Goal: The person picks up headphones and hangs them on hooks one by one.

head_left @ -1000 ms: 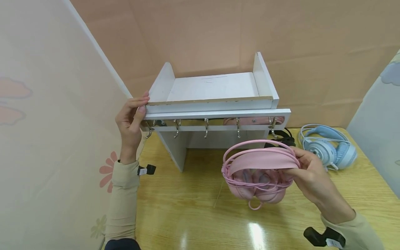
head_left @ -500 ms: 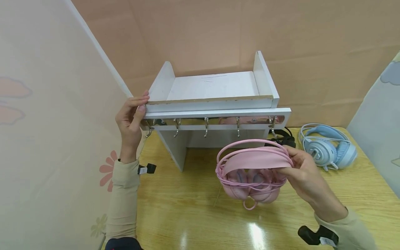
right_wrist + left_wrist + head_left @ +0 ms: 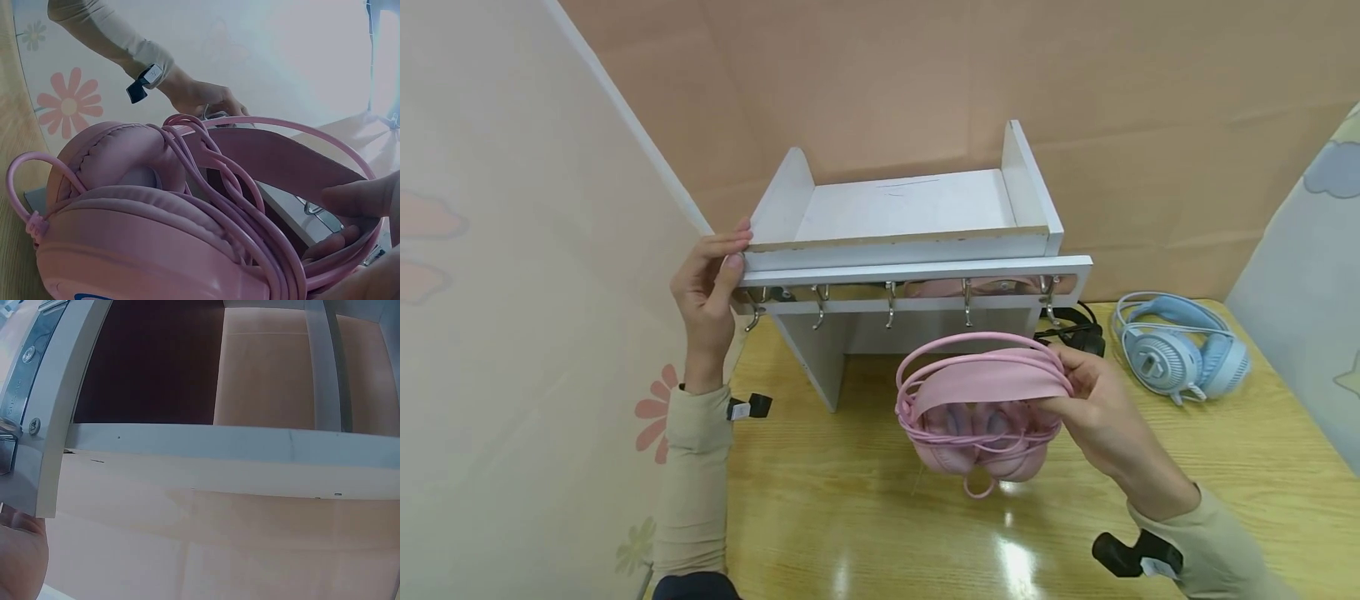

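Observation:
Pink headphones [image 3: 985,379], their cable wound round them, hang in the air in front of the white shelf [image 3: 917,204]. My right hand [image 3: 1093,408] grips their headband at its right end, thumb on the near side; the right wrist view shows the thumb against the padded band [image 3: 281,156] and the ear cups [image 3: 150,244] below. At the shelf's front left corner, my left hand [image 3: 707,287] holds the end of the hook rail [image 3: 925,271], fingers on top and thumb in front. Several metal hooks [image 3: 891,304] line this rail, with nothing hanging on them.
Light blue headphones [image 3: 1183,350] lie on the wooden table [image 3: 1225,458] at the right. Black headphones [image 3: 1078,333] lie beside the shelf's right side, partly hidden. A pale patterned wall panel [image 3: 550,333] stands close on the left.
My right hand has carried the pink headphones leftward, below the hook rail. The left hand keeps its hold on the rail's end. The view has shifted slightly.

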A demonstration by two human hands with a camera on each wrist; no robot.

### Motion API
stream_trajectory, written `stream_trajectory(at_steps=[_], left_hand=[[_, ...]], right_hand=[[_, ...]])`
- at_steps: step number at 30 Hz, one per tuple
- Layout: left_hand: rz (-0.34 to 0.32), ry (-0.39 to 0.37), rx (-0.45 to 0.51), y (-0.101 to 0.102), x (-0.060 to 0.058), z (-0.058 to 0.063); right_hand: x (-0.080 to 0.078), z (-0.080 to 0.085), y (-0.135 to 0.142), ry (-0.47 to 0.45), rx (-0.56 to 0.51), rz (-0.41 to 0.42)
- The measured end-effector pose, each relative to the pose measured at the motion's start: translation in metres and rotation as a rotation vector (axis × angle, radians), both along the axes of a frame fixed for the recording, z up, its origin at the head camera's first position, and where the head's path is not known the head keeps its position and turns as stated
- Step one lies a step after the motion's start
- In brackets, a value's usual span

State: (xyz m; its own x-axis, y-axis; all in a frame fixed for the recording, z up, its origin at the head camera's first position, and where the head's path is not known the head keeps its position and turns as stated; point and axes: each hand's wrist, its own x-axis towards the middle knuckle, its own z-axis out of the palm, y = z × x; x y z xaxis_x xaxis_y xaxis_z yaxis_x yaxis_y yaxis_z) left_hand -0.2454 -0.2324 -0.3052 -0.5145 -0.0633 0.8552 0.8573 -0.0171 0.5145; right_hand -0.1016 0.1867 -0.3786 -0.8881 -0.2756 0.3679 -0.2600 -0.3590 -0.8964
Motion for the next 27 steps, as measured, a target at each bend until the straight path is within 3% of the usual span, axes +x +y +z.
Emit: stream_trajectory(at_steps=[27], left_hand=[[0.015,0.000,-0.003,0.000,-0.001,0.000]], right_hand=[[-0.001,0.013,-0.033,0.001,0.017,0.005]])
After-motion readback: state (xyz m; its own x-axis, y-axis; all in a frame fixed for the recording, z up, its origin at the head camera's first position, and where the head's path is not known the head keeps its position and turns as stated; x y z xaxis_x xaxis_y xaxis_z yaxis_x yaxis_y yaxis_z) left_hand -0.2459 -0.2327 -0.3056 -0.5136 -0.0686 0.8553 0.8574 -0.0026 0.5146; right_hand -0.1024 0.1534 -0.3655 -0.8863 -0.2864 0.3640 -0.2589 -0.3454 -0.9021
